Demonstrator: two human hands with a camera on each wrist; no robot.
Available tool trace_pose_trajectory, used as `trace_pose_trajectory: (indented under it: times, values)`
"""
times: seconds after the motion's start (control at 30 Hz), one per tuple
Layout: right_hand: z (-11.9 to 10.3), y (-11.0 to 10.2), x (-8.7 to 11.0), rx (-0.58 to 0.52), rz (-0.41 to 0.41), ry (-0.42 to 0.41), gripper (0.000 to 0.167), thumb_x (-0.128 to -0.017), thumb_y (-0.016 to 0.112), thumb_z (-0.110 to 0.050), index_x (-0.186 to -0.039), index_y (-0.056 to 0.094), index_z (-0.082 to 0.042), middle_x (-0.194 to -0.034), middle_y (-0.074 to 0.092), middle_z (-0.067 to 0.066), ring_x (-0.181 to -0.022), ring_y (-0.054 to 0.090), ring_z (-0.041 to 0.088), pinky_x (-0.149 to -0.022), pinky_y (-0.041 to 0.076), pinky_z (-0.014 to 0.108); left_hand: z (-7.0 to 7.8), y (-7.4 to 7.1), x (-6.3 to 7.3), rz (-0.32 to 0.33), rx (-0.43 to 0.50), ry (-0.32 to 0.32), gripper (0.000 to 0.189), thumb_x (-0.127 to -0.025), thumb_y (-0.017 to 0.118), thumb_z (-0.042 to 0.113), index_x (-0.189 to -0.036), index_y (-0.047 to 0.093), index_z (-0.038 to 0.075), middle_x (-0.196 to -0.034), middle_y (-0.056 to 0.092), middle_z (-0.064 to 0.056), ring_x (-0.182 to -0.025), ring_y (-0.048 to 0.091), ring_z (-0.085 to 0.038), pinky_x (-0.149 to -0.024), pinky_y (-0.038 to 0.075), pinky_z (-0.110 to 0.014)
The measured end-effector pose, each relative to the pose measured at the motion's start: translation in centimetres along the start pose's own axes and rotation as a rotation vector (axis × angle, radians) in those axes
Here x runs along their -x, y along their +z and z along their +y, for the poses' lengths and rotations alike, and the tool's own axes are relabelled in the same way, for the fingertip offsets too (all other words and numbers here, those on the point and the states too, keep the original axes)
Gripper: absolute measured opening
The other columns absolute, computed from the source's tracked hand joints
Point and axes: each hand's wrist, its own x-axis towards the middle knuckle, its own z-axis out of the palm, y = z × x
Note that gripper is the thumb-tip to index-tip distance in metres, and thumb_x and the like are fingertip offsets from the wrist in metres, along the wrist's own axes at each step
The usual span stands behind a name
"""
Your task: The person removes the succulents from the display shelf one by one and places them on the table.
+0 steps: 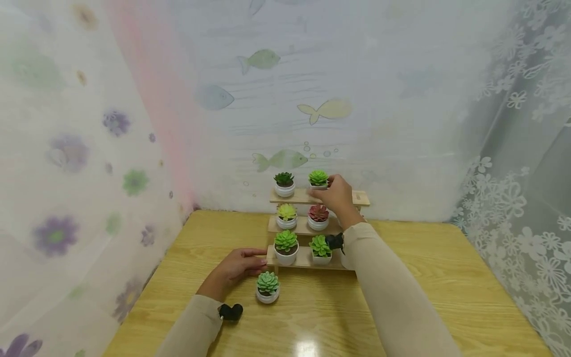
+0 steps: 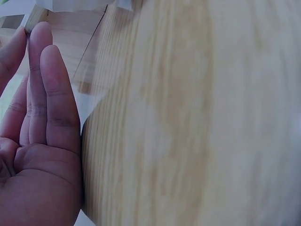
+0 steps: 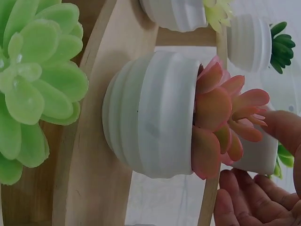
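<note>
My right hand grips the white pot of a bright green succulent at the top tier of a wooden three-tier plant stand. In the right wrist view, thumb and fingers lie on either side of that pot, behind a red succulent. My left hand pinches the left end of the stand's lowest board between thumb and fingertips. The left wrist view shows its fingers nearly straight, the tips at the board's end. Just in front of it, a pale green succulent stands on the table.
On the stand are a dark green succulent, a yellow-green one and two light green ones along the lowest tier. My right sleeve partly hides another white pot there. Patterned curtains hang behind the wooden table.
</note>
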Motion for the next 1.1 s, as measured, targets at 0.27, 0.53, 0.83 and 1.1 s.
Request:
trace_pose_trajectory:
  times: [0.27,0.53,0.83,1.1]
  values:
    - [0.27,-0.02,-0.51,0.019,-0.014,0.007,0.083,-0.09,0.081,-0.042,-0.154,0.042,-0.005,-0.147,0.053,0.02,-0.132,0.052,0.04,-0.104,0.051,0.057,-0.03,-0.01,-0.13,-0.013,-0.008,0.001,0.05,-0.095,0.076,0.012,-0.141,0.061,-0.002,-0.108,0.078,-0.012,-0.094,0.077,-0.018,-0.082,0.063,-0.03]
    - [0.24,0.02,-0.5,-0.031,-0.056,0.022,0.089,-0.089,0.083,-0.038,-0.159,0.036,-0.009,-0.147,0.055,0.018,-0.131,0.056,0.039,-0.104,0.052,0.055,-0.05,-0.09,-0.08,-0.017,-0.008,-0.004,0.051,-0.096,0.075,0.011,-0.142,0.06,-0.002,-0.107,0.078,-0.011,-0.094,0.077,-0.018,-0.083,0.063,-0.03]
    - [0.12,0.13,-0.48,0.049,-0.075,-0.011,0.077,-0.089,0.082,-0.044,-0.148,0.051,-0.006,-0.134,0.06,0.015,-0.124,0.057,0.036,-0.102,0.053,0.052,-0.12,-0.2,-0.11,-0.014,-0.008,-0.006,0.049,-0.095,0.075,0.01,-0.141,0.061,-0.002,-0.104,0.078,-0.009,-0.094,0.077,-0.018,-0.082,0.063,-0.03]
    - [0.19,-0.26,-0.26,0.062,-0.05,-0.03,0.064,-0.09,0.08,-0.045,-0.137,0.06,-0.006,-0.127,0.064,0.014,-0.118,0.061,0.035,-0.099,0.054,0.052,-0.11,-0.23,-0.13,-0.02,-0.015,-0.004,0.049,-0.096,0.075,0.011,-0.141,0.06,-0.002,-0.105,0.078,-0.009,-0.095,0.077,-0.018,-0.083,0.063,-0.03]
